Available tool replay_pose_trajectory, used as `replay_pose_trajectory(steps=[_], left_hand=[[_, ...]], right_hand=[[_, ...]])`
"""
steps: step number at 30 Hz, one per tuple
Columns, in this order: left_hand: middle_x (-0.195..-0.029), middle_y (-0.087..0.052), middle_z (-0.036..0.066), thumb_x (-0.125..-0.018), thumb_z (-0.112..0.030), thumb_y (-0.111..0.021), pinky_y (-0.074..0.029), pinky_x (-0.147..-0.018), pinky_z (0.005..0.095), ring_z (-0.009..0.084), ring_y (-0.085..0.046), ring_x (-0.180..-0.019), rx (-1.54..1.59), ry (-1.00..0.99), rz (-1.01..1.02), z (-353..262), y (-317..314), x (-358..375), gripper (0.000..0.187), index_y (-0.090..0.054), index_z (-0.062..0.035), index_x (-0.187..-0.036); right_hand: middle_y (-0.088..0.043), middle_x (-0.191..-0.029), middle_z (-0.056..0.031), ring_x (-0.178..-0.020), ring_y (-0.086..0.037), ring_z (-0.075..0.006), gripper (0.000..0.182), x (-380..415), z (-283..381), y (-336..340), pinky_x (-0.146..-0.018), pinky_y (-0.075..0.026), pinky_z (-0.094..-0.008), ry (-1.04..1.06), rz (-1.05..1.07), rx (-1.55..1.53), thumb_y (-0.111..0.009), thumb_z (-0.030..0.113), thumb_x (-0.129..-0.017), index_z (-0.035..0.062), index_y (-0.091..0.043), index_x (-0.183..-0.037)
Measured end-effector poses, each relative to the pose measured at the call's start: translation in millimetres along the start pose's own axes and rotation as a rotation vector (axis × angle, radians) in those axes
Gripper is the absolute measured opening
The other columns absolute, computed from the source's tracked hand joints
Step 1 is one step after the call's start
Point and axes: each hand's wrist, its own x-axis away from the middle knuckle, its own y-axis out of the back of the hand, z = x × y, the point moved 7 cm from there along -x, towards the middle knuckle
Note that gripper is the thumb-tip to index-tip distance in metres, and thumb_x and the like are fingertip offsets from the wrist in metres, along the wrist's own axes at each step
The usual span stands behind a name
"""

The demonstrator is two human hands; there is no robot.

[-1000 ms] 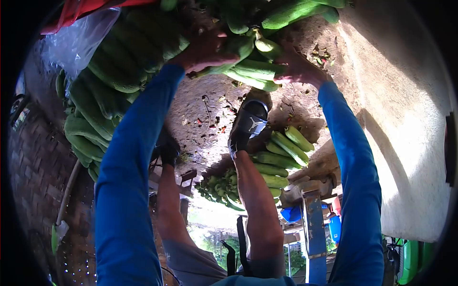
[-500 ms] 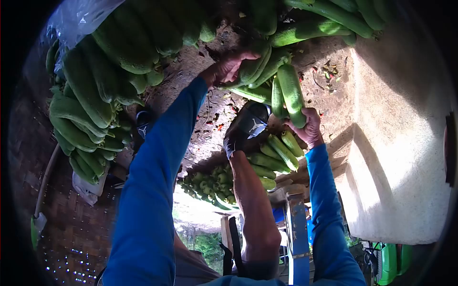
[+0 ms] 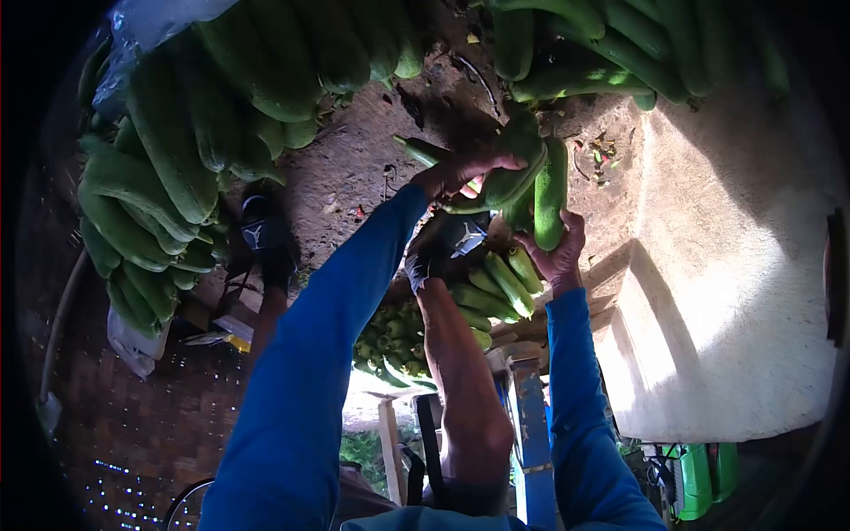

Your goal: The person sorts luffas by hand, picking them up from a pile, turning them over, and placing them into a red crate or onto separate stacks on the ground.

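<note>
My left hand (image 3: 462, 175) is closed around a bunch of long green cucumbers (image 3: 515, 152), its thumb lying over them. My right hand (image 3: 558, 252) grips the lower end of another cucumber (image 3: 551, 190), which stands nearly upright against the right side of the bunch. Behind my left wrist a slimmer cucumber (image 3: 416, 149) slants out to the left. Below the bunch, several paler cucumbers (image 3: 506, 283) lie side by side near my shoe (image 3: 467, 232).
Large piles of cucumbers rise at the left (image 3: 168, 142) and the upper right (image 3: 620, 44). Smaller green produce (image 3: 394, 341) lies beside my leg. A pale wall (image 3: 708, 310) bounds the right side. Bits of debris (image 3: 604, 155) litter the floor.
My left hand has moved right and down in view, bringing the bunch closer to the cucumber in my right hand. My right hand sits slightly lower and the view has shifted.
</note>
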Motion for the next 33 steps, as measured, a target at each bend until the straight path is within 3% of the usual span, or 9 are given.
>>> replay_pose_trajectory(steps=[4, 14, 16, 17, 20, 22, 23, 26, 33], left_hand=[[-0.131, -0.051, 0.012, -0.085, -0.041, -0.068, -0.038, -0.103, 0.0353, 0.0241, -0.051, -0.119, 0.145, -0.129, 0.252, 12.0, -32.2, 89.3, 0.067, -0.047, -0.0009, -0.135], [-0.141, -0.036, 0.013, -0.072, -0.044, -0.070, -0.027, -0.110, 0.0366, 0.0240, -0.040, -0.128, 0.175, -0.704, -0.314, -1.0, -14.9, 389.5, 0.095, -0.030, -0.0020, -0.147], [-0.139, -0.042, 0.013, -0.071, -0.042, -0.070, -0.032, -0.108, 0.0366, 0.0237, -0.044, -0.126, 0.388, -0.741, -0.388, 13.0, 0.2, 425.4, 0.095, -0.028, 0.0000, -0.146], [-0.129, -0.051, 0.013, -0.071, -0.041, -0.070, -0.041, -0.100, 0.0363, 0.0240, -0.052, -0.117, 0.461, -0.870, -0.466, 9.4, 13.8, 449.0, 0.085, -0.038, 0.0002, -0.139], [-0.116, -0.061, 0.016, -0.072, -0.035, -0.067, -0.052, -0.091, 0.0359, 0.0257, -0.062, -0.106, 0.656, -1.068, -0.543, 27.1, 63.2, 511.7, 0.069, -0.051, 0.0000, -0.129], [-0.125, -0.056, 0.015, -0.081, -0.032, -0.059, -0.046, -0.098, 0.0370, 0.0244, -0.057, -0.114, 0.743, -1.092, -0.428, 47.0, 97.1, 543.6, 0.069, -0.038, 0.0001, -0.138], [-0.108, -0.063, 0.019, -0.079, -0.040, -0.058, -0.055, -0.078, 0.0306, 0.0258, -0.066, -0.089, 0.668, -1.022, -0.930, 46.1, 109.2, 573.5, 0.064, -0.051, 0.0061, -0.123], [-0.104, -0.063, 0.020, -0.084, -0.047, -0.056, -0.055, -0.071, 0.0292, 0.0240, -0.066, -0.082, 0.656, -1.304, -0.904, 77.7, 171.8, 611.1, 0.066, -0.052, 0.0082, -0.121], [-0.104, -0.065, 0.013, -0.088, -0.051, -0.055, -0.055, -0.072, 0.0298, 0.0216, -0.066, -0.088, 0.830, -1.420, -1.048, 89.9, 265.0, 670.6, 0.060, -0.057, 0.0012, -0.118]], right_hand=[[-0.063, -0.109, -0.0121, -0.097, -0.062, -0.0224, 0.057, 54.6, -22.4, 4.6, -0.083, -0.053, -0.0362, -0.043, -0.018, 0.188, -0.058, 0.040, -0.083, -0.0018, -0.054, -0.121], [-0.055, -0.128, -0.0143, -0.116, -0.057, -0.0245, 0.078, 181.7, -79.4, -229.4, -0.101, -0.046, -0.0369, -0.153, 0.622, 0.327, -0.068, 0.022, -0.075, 0.0002, -0.034, -0.142], [-0.061, -0.109, -0.0071, -0.097, -0.058, -0.0154, 0.086, 184.1, -91.1, -284.9, -0.082, -0.046, -0.0284, -0.081, 0.542, 0.527, -0.070, 0.051, -0.066, -0.0018, -0.049, -0.131], [-0.054, -0.130, -0.0147, -0.118, -0.056, -0.0248, 0.079, 175.0, -105.1, -294.2, -0.102, -0.046, -0.0368, -0.230, 0.825, 0.288, -0.070, 0.020, -0.076, -0.0005, -0.033, -0.142], [-0.056, -0.127, -0.0170, -0.107, -0.063, -0.0272, 0.080, 173.2, -134.2, -363.3, -0.092, -0.053, -0.0379, -0.313, 0.894, 0.288, -0.070, 0.023, -0.077, -0.0015, -0.032, -0.142], [-0.060, -0.120, -0.0179, -0.102, -0.065, -0.0279, 0.067, 174.2, -151.3, -427.5, -0.084, -0.057, -0.0406, -0.204, 0.921, 0.364, -0.064, 0.025, -0.081, -0.0036, -0.041, -0.136], [-0.061, -0.117, -0.0177, -0.102, -0.065, -0.0278, 0.059, 167.5, -156.6, -455.0, -0.082, -0.057, -0.0420, -0.137, 0.834, 0.409, -0.061, 0.027, -0.083, -0.0040, -0.046, -0.131], [-0.065, -0.102, -0.0155, -0.096, -0.065, -0.0267, 0.049, 157.2, -176.8, -547.5, -0.079, -0.057, -0.0430, 0.006, 0.697, 0.621, -0.056, 0.035, -0.086, -0.0041, -0.059, -0.115], [-0.058, -0.111, -0.0151, -0.104, -0.058, -0.0266, 0.057, 107.9, -251.0, -716.2, -0.079, -0.056, -0.0487, -0.002, 0.835, 0.802, -0.057, 0.045, -0.084, 0.0027, -0.052, -0.123]])
